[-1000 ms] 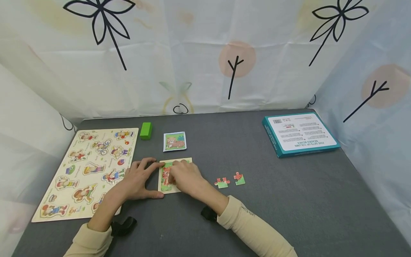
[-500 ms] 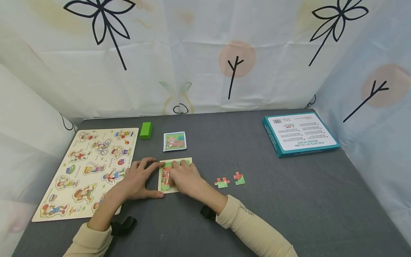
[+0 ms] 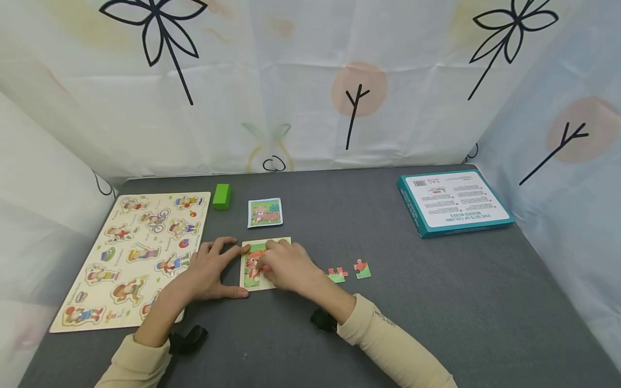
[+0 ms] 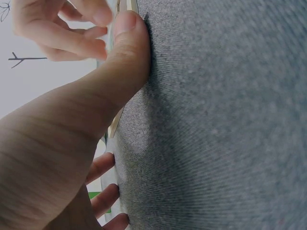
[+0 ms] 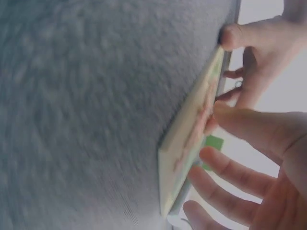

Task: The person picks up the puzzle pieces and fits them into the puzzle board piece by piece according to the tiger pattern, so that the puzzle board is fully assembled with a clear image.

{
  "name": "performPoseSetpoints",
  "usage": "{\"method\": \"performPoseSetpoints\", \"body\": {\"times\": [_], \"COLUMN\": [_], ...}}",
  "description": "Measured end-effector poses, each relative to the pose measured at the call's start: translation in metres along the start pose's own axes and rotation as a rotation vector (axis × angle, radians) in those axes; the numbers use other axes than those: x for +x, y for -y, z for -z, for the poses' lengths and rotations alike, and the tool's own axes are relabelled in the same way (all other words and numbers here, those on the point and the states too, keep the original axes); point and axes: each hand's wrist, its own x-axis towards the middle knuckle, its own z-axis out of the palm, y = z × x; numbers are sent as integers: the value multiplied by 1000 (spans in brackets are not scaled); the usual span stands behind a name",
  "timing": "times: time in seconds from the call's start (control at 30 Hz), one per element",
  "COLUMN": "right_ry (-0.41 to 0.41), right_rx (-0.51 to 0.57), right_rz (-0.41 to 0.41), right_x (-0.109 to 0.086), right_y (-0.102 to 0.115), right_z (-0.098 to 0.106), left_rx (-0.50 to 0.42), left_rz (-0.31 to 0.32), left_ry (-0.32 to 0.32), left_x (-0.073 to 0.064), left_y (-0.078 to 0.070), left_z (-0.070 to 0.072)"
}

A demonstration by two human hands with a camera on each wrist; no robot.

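A small wooden tray puzzle lies flat on the dark grey table, with an orange-and-green picture showing on its left side. My left hand spreads along its left side, index finger at the far corner and thumb at the near one. Over the right part of the puzzle is my right hand, hiding that part in the head view. In the right wrist view its fingers are spread loosely above the tray, with nothing between them. Two loose jigsaw pieces, one partly behind the right forearm and another, lie to the right.
A large peg puzzle board with figures covers the table's left side. Behind the tray are a green block and a small square picture card. A teal box lies at the back right; printed cloth walls surround the table.
My right hand shifts slightly to the right and lifts its fingertips off the picture, uncovering a bit more of it. The left hand keeps its place at the tray's edge.
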Motion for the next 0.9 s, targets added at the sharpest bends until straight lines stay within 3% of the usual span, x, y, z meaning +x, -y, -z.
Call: {"method": "performPoseSetpoints", "body": {"times": [0.4,0.9], "right_ry": [-10,-10], "right_rx": [70,31], "right_rz": [-43,-116], "right_x": [-32,-80], "right_y": [-32,-79], "right_z": [26,24], "left_rx": [6,-20], "left_rz": [-1,-1], "left_ry": [8,8], "left_x": [0,-1], "left_y": [1,1], "left_z": [0,0]}}
